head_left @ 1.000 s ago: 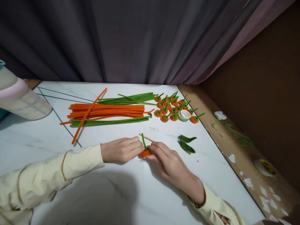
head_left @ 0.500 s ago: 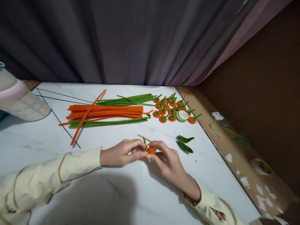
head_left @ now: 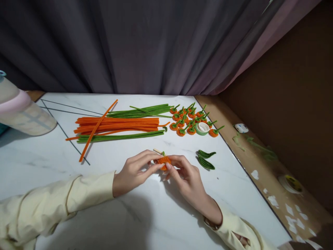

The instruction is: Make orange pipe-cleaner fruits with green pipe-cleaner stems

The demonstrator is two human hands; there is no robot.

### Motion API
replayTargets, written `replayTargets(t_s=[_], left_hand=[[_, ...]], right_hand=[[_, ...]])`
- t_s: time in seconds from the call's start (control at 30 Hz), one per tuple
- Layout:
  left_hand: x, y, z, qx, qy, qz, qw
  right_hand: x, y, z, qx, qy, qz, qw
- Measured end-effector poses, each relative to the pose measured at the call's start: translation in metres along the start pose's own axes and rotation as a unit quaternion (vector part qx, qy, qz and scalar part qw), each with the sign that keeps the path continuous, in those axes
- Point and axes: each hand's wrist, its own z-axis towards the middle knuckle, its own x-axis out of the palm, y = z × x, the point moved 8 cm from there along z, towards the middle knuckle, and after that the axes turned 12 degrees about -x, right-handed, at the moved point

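Note:
Between my two hands is a small orange pipe-cleaner pumpkin (head_left: pixel 164 160) with a green stem, its ribbed side turned toward me. The fingers and thumb of my left hand (head_left: pixel 139 170) pinch it from the left. My right hand (head_left: pixel 186 178) grips it from the right, thumb on its front. A thin wooden stick (head_left: pixel 157 151) lies just behind my fingers, partly hidden. To the right of my right hand rest two dark green leaf shapes (head_left: pixel 206 161) of pipe cleaner.
Bundles of orange pipe cleaners (head_left: pixel 119 125) and green pipe cleaners (head_left: pixel 143 111) lie at the back. Several finished pumpkins (head_left: pixel 182 132) cluster to their right, around a roll of green tape (head_left: pixel 202 128). A tumbler (head_left: pixel 24 114) stands at the left. Paper scraps (head_left: pixel 273 200) litter the brown surface at right.
The pumpkin has been tipped, so its stem now points away and its ribbed orange side shows more. Both hands keep hold of it; the left has risen slightly.

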Motion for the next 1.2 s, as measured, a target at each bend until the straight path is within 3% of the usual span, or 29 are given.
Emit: replayTargets(t_s=[0.27, 0.53, 0.67, 0.8, 0.87, 0.93, 1.1, 1.2], left_hand=[[0.005, -0.006, 0.001, 0.032, 0.03, -0.018, 0.999], [0.006, 0.008, 0.006, 0.002, 0.091, 0.001, 0.996], [0.012, 0.013, 0.004, -0.007, 0.131, -0.003, 0.991], [0.011, 0.019, 0.005, -0.067, 0.123, -0.019, 0.99], [0.009, 0.023, 0.006, -0.105, 0.115, -0.033, 0.987], [0.008, 0.025, 0.007, -0.141, 0.113, -0.04, 0.983], [0.015, 0.04, 0.002, -0.297, 0.131, -0.081, 0.942], [0.02, 0.043, -0.001, -0.365, 0.136, -0.18, 0.903]], right_hand=[[0.004, -0.002, 0.0, 0.017, 0.02, 0.015, 1.0], [0.002, -0.015, 0.001, 0.128, -0.023, 0.192, 0.973], [0.007, -0.021, 0.001, 0.187, -0.007, 0.306, 0.933], [0.011, -0.032, -0.001, 0.254, -0.01, 0.424, 0.869], [0.015, -0.035, -0.002, 0.274, 0.009, 0.44, 0.855], [0.019, -0.036, -0.004, 0.278, 0.032, 0.413, 0.866], [0.006, -0.029, 0.002, 0.192, 0.007, 0.18, 0.965], [0.006, -0.025, 0.003, 0.161, 0.035, 0.107, 0.981]])
